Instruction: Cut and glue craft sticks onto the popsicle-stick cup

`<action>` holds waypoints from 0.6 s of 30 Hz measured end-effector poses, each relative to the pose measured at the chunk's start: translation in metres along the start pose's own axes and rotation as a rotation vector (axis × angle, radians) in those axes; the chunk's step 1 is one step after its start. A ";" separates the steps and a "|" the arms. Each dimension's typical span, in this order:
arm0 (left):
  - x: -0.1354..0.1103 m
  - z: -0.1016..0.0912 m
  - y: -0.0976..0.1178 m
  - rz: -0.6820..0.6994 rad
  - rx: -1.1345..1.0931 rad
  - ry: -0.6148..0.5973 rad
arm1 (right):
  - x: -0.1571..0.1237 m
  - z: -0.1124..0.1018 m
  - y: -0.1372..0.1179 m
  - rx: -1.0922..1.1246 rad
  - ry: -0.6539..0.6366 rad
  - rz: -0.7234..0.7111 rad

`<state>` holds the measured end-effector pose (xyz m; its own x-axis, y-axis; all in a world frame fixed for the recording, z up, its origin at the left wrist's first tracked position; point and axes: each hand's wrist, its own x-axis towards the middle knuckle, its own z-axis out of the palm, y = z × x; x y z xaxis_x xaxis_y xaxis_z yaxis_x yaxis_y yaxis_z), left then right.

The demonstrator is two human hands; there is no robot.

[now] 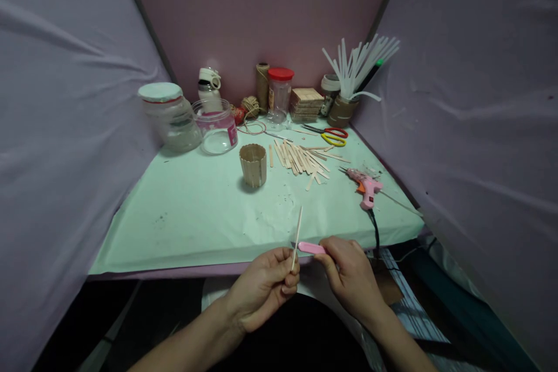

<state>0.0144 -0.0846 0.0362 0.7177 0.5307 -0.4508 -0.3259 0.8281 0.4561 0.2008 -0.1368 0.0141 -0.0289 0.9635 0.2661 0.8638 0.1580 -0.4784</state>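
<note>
While the L hand (268, 279) pinches one thin wooden stick (299, 226) tilted upward, the R hand (349, 270) is closed round a pink-handled tool (311, 247), tip at stick; actual contact n/c (too small to tell). Ref. stick-clad cup (254, 167) on counter (174, 209): both hands + stick nearside, to its R; loose sticks (300, 158) R of it. Step in hand, prob.: cutting/trimming stick. Next move calls for firm L grip, kept clear of tip.

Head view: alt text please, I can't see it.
The left hand holds a thin wooden stick, and the right hand holds a pink-handled tool with its tip at the stick. On the pale green table beyond are a brown cup, a pile of flat wooden sticks and, to the right, a pink glue gun.
</note>
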 end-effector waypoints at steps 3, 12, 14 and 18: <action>-0.002 0.001 -0.002 -0.003 -0.013 0.010 | -0.001 -0.002 -0.002 -0.013 -0.001 0.008; -0.001 0.001 -0.004 0.031 0.137 -0.006 | -0.006 -0.003 0.001 0.023 -0.058 -0.015; 0.001 -0.001 -0.004 0.030 0.168 -0.010 | -0.007 -0.005 0.002 0.043 -0.109 -0.001; 0.007 -0.006 -0.004 0.054 0.140 -0.007 | -0.006 -0.014 0.003 0.169 -0.223 0.057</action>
<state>0.0167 -0.0831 0.0269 0.7058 0.5723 -0.4176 -0.2755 0.7648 0.5824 0.2102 -0.1454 0.0223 -0.1087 0.9927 0.0530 0.7716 0.1178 -0.6251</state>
